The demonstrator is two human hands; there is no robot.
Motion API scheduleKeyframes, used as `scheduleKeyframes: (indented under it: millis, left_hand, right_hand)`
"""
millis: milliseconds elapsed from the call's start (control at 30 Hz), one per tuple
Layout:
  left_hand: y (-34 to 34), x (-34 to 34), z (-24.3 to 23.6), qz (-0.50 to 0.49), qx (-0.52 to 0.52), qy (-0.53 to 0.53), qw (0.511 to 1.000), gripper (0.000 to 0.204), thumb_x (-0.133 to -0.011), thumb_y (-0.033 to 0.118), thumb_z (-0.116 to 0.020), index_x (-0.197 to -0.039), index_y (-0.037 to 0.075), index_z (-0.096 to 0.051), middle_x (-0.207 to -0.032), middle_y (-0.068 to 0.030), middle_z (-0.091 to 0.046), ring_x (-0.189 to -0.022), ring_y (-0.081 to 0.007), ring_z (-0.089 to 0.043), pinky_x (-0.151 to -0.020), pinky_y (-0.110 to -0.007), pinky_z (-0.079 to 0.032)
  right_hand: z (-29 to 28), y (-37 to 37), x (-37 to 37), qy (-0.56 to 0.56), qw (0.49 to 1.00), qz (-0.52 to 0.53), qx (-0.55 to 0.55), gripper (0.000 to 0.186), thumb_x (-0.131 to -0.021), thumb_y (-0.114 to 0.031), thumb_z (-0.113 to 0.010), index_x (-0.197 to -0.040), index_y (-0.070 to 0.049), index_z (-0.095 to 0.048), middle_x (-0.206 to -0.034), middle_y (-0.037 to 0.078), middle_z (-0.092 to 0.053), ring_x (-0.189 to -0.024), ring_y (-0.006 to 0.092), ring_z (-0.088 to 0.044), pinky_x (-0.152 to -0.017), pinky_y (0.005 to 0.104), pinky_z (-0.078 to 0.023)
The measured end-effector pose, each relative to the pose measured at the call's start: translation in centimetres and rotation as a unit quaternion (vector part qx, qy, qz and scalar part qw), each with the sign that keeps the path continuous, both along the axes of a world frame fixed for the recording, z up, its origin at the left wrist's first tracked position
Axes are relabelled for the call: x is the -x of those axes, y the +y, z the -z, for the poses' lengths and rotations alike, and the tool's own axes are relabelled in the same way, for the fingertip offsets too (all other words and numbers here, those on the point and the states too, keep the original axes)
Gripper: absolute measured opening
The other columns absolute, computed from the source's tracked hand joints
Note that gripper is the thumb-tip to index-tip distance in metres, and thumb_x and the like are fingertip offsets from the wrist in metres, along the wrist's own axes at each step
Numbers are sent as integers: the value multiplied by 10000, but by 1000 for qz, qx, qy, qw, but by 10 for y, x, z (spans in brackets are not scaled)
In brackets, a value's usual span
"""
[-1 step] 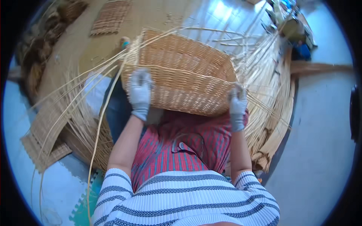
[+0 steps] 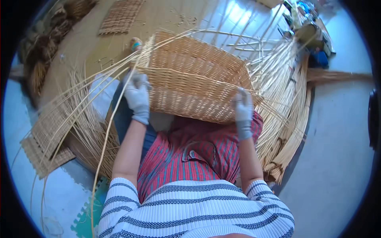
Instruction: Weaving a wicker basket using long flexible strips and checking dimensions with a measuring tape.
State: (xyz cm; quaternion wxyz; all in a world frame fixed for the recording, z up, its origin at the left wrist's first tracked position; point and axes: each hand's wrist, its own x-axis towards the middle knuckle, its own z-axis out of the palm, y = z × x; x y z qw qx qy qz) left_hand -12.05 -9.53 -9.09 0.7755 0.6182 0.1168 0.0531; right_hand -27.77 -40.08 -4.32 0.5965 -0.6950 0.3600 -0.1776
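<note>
A tan wicker basket [image 2: 192, 95] with an angular outline is held above my lap, loose long strands [image 2: 103, 85] trailing from its left end. My left hand [image 2: 135, 99], in a pale grey glove, is closed on the basket's near left corner, fingers slightly blurred at the rim. My right hand [image 2: 243, 109], gloved alike, grips the near right rim with bent fingers. The basket hides part of my legs, which are covered by red striped cloth [image 2: 170, 158].
Pale strand bundles [image 2: 279, 99] lie at my right, more strands [image 2: 85, 119] at my left. Woven mats lie at lower left [image 2: 47, 146] and top left [image 2: 119, 18]. Darker fibre bundles [image 2: 43, 47] line the left; assorted items [image 2: 309, 35] sit at upper right.
My left hand has shifted leftward along the basket's near rim. My right hand and the basket have moved slightly, the basket a little rightward.
</note>
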Motion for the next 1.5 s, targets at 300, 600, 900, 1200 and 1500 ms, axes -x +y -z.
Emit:
scheduleKeyframes:
  millis: [300,600,900,1200,1500]
  left_hand:
    - [81,-34,12,88,126,-76,985,225,-961,175,-685,-1100,-1,-698,-1043,-82,-703,-935,-155,-657,-833,-300,-539]
    - [109,-137,-18,497,171,88,846,491,-912,99,-708,-1379,54,-564,-1196,-33,-637,-834,-87,-625,-699,-180,-505]
    - [105,-136,1,547,-70,-123,825,472,-817,126,-821,-1226,159,-586,-1098,29,-544,-1095,-140,-487,-984,-285,-384]
    - [78,-107,-4,397,-152,-136,895,342,-834,134,-802,-1075,115,-561,-944,-21,-525,-926,-146,-507,-877,-317,-438]
    - [65,-93,3,259,-160,-216,928,453,-811,94,-817,-1209,68,-603,-1135,-62,-633,-1099,-185,-577,-973,-338,-455]
  right_hand:
    - [-36,281,-118,-127,805,-485,317,337,-836,-232,-727,-1157,-161,-657,-880,123,-666,-818,343,-671,-702,447,-542]
    - [-46,290,-108,-120,807,-431,387,198,-880,-227,-715,-1028,-111,-653,-808,109,-650,-755,334,-660,-642,444,-516]
    - [-49,271,-96,-55,853,-403,328,187,-929,-197,-645,-1100,-129,-678,-916,107,-703,-819,340,-682,-701,419,-543]
    - [6,144,-71,-55,970,-153,-179,384,-1048,-356,-532,-1296,-70,-599,-882,-1,-637,-715,84,-582,-571,192,-446]
    - [19,56,-53,-181,931,63,-309,348,-1023,-377,-572,-1239,-105,-591,-884,-57,-538,-726,51,-504,-576,185,-445]
